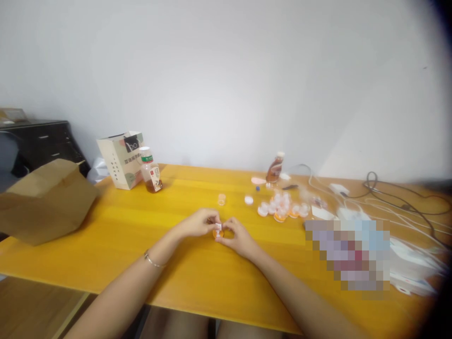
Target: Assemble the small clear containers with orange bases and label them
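Observation:
Both hands meet over the middle of the wooden table. My left hand (200,223) is closed, its fingertips pinching a small whitish piece (218,226). Just below that piece is a small round orange-rimmed container (219,234). My right hand (239,237) curls its thumb and forefinger around the container's right side. The fine detail between the fingers is blurred. Beyond the hands stands a small clear cup (221,199), and to its right lies a round white lid (249,200). Farther right, several small clear containers (282,202), some with orange rims, sit in a cluster.
A paper gift bag (118,165) and a bottle with a green-banded neck (151,174) stand back left, near a brown paper bag (45,202). A brown drink bottle (275,168) stands at the back. Cables (406,205) and a blurred-out patch (353,254) occupy the right.

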